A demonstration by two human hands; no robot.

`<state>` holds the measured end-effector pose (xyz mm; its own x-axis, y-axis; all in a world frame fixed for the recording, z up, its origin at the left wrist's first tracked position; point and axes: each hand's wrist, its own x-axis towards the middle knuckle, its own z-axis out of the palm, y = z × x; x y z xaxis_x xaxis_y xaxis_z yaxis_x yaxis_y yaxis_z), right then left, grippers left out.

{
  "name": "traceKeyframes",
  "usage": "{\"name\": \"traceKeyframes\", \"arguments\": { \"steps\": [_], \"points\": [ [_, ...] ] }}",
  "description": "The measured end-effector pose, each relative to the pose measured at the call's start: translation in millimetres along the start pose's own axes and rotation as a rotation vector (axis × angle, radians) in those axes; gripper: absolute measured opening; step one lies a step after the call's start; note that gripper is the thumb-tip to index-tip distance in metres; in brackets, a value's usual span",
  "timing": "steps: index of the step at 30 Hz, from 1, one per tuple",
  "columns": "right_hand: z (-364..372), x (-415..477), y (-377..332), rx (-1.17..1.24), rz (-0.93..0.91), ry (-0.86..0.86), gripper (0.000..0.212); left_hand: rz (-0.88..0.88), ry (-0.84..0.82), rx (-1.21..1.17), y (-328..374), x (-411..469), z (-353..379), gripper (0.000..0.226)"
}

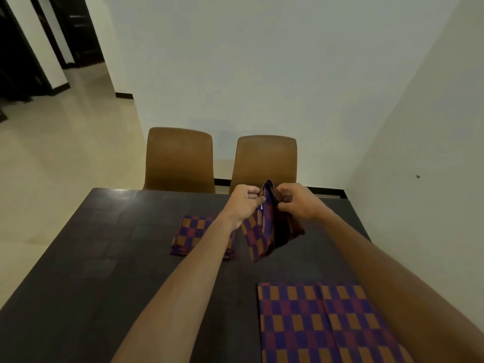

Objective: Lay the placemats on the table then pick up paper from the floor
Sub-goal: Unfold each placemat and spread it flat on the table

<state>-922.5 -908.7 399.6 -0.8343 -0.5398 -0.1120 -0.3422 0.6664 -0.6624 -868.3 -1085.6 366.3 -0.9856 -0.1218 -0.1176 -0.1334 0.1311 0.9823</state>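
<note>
A folded placemat point(264, 226), checked in purple, orange and red, hangs above the dark table point(104, 258). My left hand point(245, 199) pinches its top edge from the left and my right hand point(298, 201) pinches it from the right. Its lower folds dangle just above the tabletop. Partly hidden under my left forearm, a stack of folded placemats point(192, 234) lies at mid-table. One placemat point(322, 326) lies spread flat at the near right, and my right forearm covers its right side. No paper shows on the visible floor.
Two brown chairs point(179, 159) point(265, 161) stand at the table's far edge against the white wall. Another wall runs close along the table's right side. Pale tiled floor point(52, 166) stretches to the left toward a dark doorway.
</note>
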Motion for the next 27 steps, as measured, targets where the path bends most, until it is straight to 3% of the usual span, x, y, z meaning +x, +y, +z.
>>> {"name": "traceKeyframes", "arguments": {
  "steps": [3,5,7,9,11,12,14,16,18,19,20,23,25,27],
  "points": [
    [-29.7,-22.5,3.4,-0.119,0.006,0.020,0.016,0.107,0.050,0.196,20.2,-10.7,5.4,0.013],
    [-53.8,-35.9,9.3,-0.359,-0.005,0.040,0.014,0.220,0.057,0.474,33.4,-15.4,1.5,0.012],
    [-73.4,-47.0,14.5,-0.544,0.015,0.109,0.020,0.244,-0.075,0.697,46.3,-18.6,-0.7,0.013],
    [-80.4,-53.7,13.7,-0.569,-0.022,0.163,0.029,0.195,-0.223,0.771,58.7,-24.0,7.5,0.025],
    [-77.6,-59.3,4.2,-0.515,-0.154,0.088,0.033,0.158,-0.322,0.608,68.5,-32.7,23.4,0.056],
    [-73.1,-63.2,-2.3,-0.474,-0.224,0.045,0.029,0.162,-0.353,0.479,72.6,-37.8,32.5,0.060],
    [-63.5,-71.7,-9.2,-0.376,-0.304,0.106,0.016,0.197,-0.386,0.295,73.2,-40.5,48.5,0.040],
    [-55.0,-75.7,-3.0,-0.362,-0.310,0.408,0.018,0.198,-0.317,0.239,73.0,-40.7,57.0,0.027],
    [-49.3,-80.7,7.6,-0.381,-0.160,0.740,0.029,0.179,-0.220,0.207,69.9,-36.9,58.0,0.024],
    [-47.3,-82.9,9.5,-0.295,-0.064,0.808,0.034,0.178,-0.191,0.189,68.9,-35.7,57.6,0.023],
    [-46.5,-85.5,7.6,-0.147,0.030,0.767,0.039,0.173,-0.177,0.180,68.8,-36.5,57.0,0.024],
    [-40.8,-89.1,2.2,0.441,0.096,0.370,0.037,0.113,-0.259,0.096,69.3,-41.4,57.2,0.026],
    [-33.8,-89.3,2.2,0.546,0.035,0.311,0.030,0.027,-0.368,-0.014,69.6,-44.7,56.8,0.022],
    [-28.7,-86.7,0.7,0.482,-0.010,0.327,0.030,-0.097,-0.442,-0.131,70.0,-47.3,53.1,0.030]
  ]
}}
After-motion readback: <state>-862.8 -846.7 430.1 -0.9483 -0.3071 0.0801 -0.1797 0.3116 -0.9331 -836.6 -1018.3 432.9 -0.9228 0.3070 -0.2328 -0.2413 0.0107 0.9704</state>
